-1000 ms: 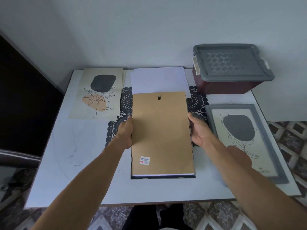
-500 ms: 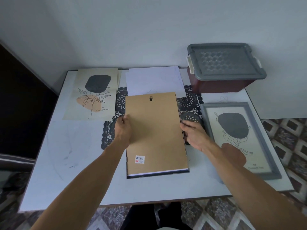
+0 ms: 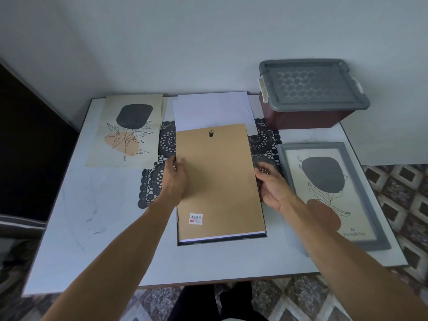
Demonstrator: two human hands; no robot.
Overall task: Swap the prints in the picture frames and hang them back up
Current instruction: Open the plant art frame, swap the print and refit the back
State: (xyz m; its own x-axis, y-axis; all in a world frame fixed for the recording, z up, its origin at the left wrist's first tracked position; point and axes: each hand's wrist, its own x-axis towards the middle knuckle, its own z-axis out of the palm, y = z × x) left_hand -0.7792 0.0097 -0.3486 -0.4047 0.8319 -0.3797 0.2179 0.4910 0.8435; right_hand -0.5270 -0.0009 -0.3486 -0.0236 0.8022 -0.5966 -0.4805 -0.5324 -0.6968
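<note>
Backing board edges are where the fingers work. The left hand's fingers curl round the board's left edge, thumb over the top. The right hand's fingers are bent against the right edge, their tips hidden, so I cannot tell whether they clamp it or only touch.

The brown board lies in the middle of the surface, on a dark frame that is face down. It sits skewed, and a thin white strip shows under its near edge. A hanging hook shows at its far end.

This looks like the refitting step: settling the board into the frame's recess over a sheet. The next move calls for squaring the board, pressing it flat, then securing it. Any clips are not visible.

A loose print lies at the far left. White sheets lie just beyond the board, on a black lace mat. A grey frame lies face up on the right, holding its print. A lidded box stands at the far right.
</note>
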